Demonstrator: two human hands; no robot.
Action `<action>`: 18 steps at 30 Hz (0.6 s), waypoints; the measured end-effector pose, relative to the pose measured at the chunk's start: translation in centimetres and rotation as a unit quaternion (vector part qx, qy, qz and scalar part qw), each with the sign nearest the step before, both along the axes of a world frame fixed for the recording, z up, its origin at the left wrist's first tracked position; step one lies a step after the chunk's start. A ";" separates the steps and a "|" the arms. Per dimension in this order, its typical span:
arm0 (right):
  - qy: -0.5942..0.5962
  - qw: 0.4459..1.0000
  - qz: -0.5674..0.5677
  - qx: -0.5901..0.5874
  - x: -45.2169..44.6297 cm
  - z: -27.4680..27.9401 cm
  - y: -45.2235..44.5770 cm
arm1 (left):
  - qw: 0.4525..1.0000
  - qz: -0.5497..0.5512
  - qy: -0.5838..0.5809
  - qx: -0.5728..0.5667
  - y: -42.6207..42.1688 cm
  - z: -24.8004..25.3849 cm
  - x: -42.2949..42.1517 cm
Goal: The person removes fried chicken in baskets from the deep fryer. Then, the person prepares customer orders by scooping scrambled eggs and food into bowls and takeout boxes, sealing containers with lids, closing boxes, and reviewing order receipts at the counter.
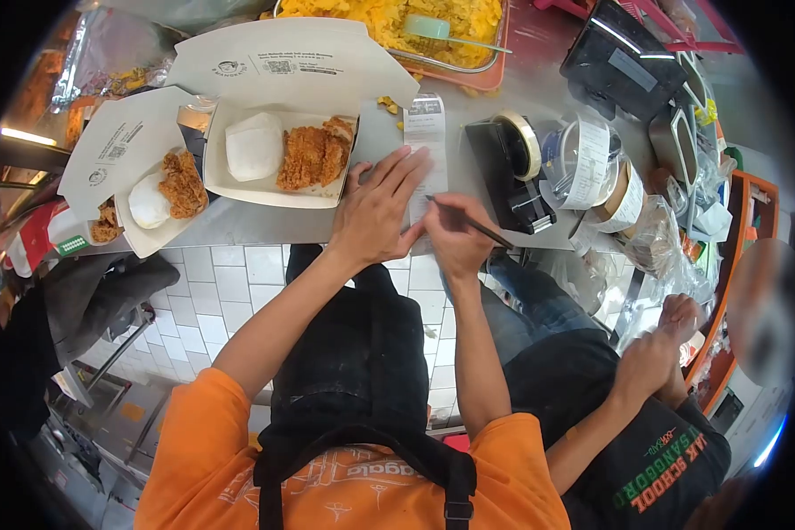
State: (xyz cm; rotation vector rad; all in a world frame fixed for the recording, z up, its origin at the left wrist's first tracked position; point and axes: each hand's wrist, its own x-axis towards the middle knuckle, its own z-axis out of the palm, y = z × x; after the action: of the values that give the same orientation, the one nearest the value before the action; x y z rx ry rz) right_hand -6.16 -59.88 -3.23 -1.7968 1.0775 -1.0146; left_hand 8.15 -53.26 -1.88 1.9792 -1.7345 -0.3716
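Observation:
A long paper receipt (427, 132) lies on the metal counter. My left hand (382, 205) rests flat on its left side, fingers spread. In my right hand (456, 234) is a dark pen (481, 227), its tip touching the lower part of the receipt. Just left of my hands, an open paper box (278, 196) holds a white wrapped mound (254, 147) and sliced fried chicken (314, 157). Farther left, a smaller open box (147, 243) contains another white mound and fried chicken.
A tray (501, 53) of yellow food with a green scoop stands at the back. Right of the receipt are a tape dispenser (503, 190), tape rolls and a black device (623, 62). A co-worker (592, 389) is at the right, another person at the far left.

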 end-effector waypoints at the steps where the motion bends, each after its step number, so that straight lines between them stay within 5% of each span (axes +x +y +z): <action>1: 0.006 0.999 0.029 -0.025 0.1 -0.1 0.0 | 1.000 -0.002 -0.005 0.003 0.0 0.0 0.1; 6: 0.021 0.999 -0.040 0.003 -0.3 -0.8 0.0 | 1.000 0.002 0.023 -0.002 0.1 0.3 -0.1; 8: -0.004 0.997 0.034 -0.069 -0.3 -0.2 -0.2 | 1.000 0.003 0.020 0.004 0.0 0.3 0.2; 10: 0.031 0.997 -0.067 -0.008 -0.8 -0.6 0.2 | 1.000 0.001 0.029 -0.003 0.1 0.4 0.1; 14: -0.006 0.998 0.047 -0.052 -1.2 -0.3 0.8 | 1.000 -0.014 -0.007 0.018 0.0 0.3 0.2; 17: 0.003 0.994 -0.098 -0.055 -1.0 1.3 -0.1 | 1.000 -0.010 0.014 0.003 -0.1 0.7 0.0; 18: -0.032 0.995 -0.061 -0.068 -1.3 2.5 -0.2 | 1.000 -0.016 0.012 -0.009 -0.2 0.8 0.1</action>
State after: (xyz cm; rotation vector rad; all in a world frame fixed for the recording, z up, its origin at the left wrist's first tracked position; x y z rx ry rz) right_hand -7.45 -60.07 -0.73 -1.8093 1.1134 -1.2375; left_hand 8.26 -53.51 -1.07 1.9293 -1.7493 -0.3874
